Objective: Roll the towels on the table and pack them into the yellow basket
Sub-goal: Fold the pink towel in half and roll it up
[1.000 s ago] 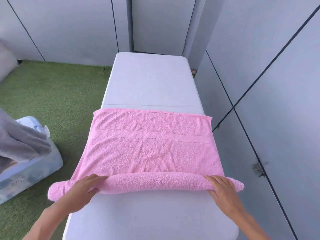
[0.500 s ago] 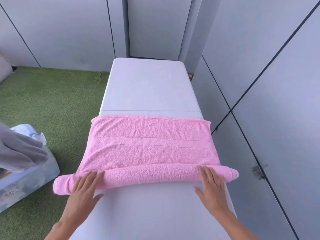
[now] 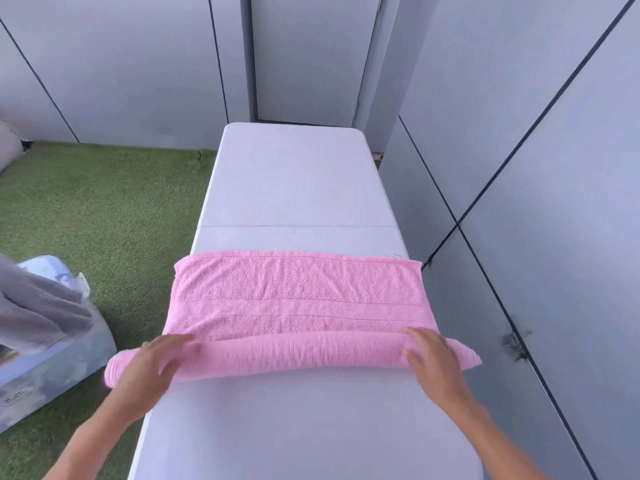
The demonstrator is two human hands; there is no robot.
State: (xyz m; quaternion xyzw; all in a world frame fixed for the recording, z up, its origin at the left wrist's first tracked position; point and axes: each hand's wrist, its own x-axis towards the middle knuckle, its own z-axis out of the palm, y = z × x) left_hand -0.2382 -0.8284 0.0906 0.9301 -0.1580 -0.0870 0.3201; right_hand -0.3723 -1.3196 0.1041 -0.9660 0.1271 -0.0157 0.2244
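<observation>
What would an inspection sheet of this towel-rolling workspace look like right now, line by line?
Surface: white table, far half bare.
Job's things: pink towel partly rolled, roll at near edge, flat part beyond; yellow basket not seen.
Clutter: clear plastic bin on the grass at left, grey cloth draped over it.
Grippers: left hand and right hand press flat on the roll's ends.
Cables: nothing seen.
Surroundings: green artificial grass, grey panel walls.
</observation>
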